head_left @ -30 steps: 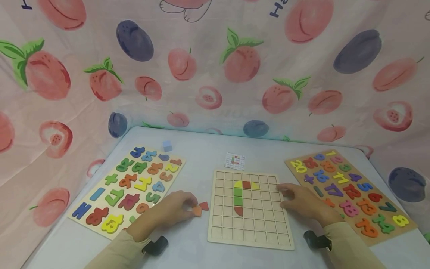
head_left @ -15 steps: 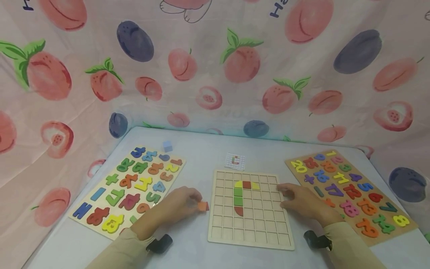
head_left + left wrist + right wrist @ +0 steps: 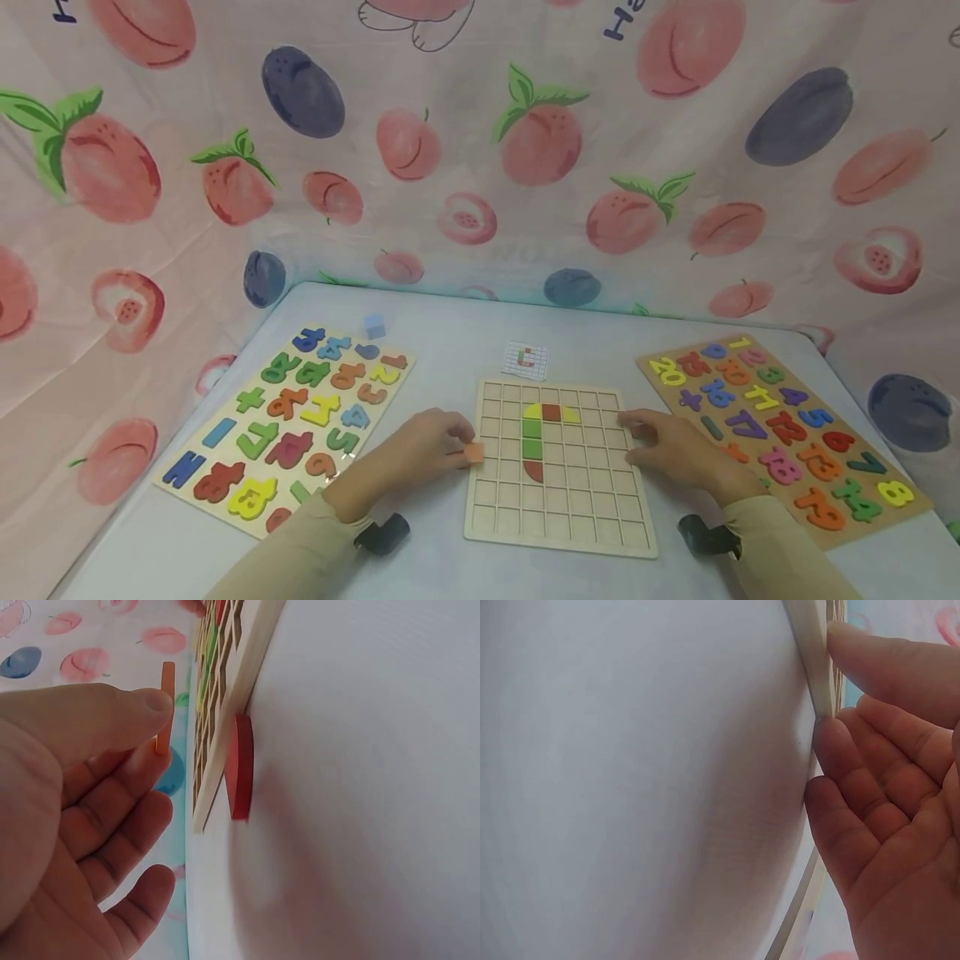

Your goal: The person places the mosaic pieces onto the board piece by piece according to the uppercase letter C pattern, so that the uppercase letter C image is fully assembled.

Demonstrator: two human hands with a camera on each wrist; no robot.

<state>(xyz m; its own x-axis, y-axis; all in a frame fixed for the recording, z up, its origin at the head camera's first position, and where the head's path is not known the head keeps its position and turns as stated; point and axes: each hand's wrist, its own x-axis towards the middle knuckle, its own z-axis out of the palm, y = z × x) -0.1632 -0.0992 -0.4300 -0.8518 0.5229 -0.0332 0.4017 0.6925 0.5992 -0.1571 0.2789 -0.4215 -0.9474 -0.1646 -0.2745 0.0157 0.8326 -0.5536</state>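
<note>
Your left hand (image 3: 427, 446) pinches an orange tile (image 3: 473, 452) at the grid board's (image 3: 558, 508) left edge; your right hand (image 3: 671, 450), fingers relaxed, rests against its right edge.

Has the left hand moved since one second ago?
Yes. The left hand, pinching the orange tile, moved right, over the grid board's left edge.

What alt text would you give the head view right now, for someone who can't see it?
A person's left hand pinches a small orange tile over the left edge of a wooden grid board, while the right hand rests on the board's right edge. Yellow, red and green tiles form a hook shape on the grid, with colourful number puzzle boards either side.
</note>
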